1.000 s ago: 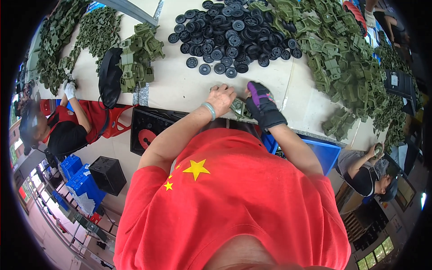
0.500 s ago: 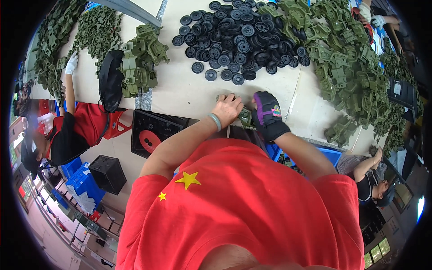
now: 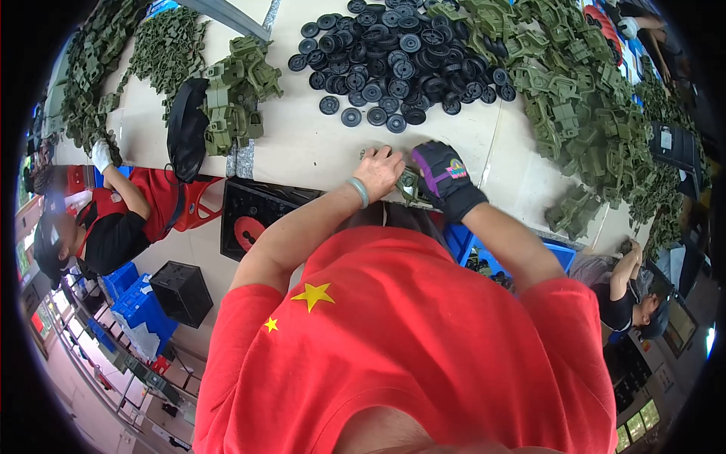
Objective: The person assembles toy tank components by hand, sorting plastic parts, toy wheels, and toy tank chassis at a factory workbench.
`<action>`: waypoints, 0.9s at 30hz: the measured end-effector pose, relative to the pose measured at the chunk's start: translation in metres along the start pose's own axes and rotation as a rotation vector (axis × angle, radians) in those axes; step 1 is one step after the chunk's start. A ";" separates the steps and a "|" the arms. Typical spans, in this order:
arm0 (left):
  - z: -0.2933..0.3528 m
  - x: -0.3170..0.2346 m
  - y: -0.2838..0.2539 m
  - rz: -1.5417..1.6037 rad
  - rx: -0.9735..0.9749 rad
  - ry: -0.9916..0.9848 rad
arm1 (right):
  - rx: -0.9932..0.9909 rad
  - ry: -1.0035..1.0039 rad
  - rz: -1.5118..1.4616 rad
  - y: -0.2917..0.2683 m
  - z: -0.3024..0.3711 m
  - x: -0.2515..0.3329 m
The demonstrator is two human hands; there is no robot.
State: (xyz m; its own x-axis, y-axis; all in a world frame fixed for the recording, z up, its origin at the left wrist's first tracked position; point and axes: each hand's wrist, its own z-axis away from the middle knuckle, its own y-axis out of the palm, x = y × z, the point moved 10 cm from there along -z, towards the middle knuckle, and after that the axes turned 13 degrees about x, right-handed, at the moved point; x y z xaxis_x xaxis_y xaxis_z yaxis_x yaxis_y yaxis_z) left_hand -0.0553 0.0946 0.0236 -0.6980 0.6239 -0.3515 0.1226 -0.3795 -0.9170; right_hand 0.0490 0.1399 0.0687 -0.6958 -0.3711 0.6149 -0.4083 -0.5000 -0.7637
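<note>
At the near edge of the table, my left hand (image 3: 380,174), bare with a pale bangle at the wrist, has its fingers curled over an olive-green plastic part (image 3: 409,184). The part shows between my two hands, with some of it hidden under the fingers. My right hand (image 3: 448,180), in a black and purple glove, closes on the part's right side, its fingertips mostly out of sight. Beyond my hands lies a heap of black toy wheels (image 3: 401,68), several of them loose along its near side.
Green plastic parts pile up at right (image 3: 582,121), and a smaller stack (image 3: 231,98) stands left beside a black bag (image 3: 187,132). Under the table edge are a black crate (image 3: 257,216) and a blue bin (image 3: 556,257). Co-workers sit at left (image 3: 113,219) and right (image 3: 628,295).
My hands stay together at the table edge, and more of the green part shows between them. The left co-worker's gloved hand has come down toward the table edge.
</note>
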 end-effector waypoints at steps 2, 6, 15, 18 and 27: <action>-0.002 0.000 -0.002 0.007 0.010 0.003 | 0.278 -0.110 0.154 0.016 -0.012 0.018; 0.001 0.000 0.002 -0.006 0.005 -0.014 | -0.192 0.479 -0.273 0.023 0.036 -0.046; -0.001 0.002 0.009 -0.006 0.045 -0.031 | 0.094 0.026 -0.062 0.023 0.001 -0.016; -0.001 0.001 0.008 -0.023 0.021 -0.033 | 0.048 0.541 -1.106 0.066 0.022 -0.096; 0.000 0.005 0.003 0.001 0.000 -0.037 | -0.018 0.151 -0.259 -0.032 -0.016 -0.050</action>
State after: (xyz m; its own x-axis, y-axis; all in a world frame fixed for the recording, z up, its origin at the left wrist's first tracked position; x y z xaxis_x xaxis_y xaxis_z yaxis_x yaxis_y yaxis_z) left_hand -0.0583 0.0965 0.0195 -0.7238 0.5974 -0.3453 0.1232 -0.3805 -0.9165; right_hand 0.0875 0.1866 0.0592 -0.6462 -0.1118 0.7549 -0.5934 -0.5484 -0.5892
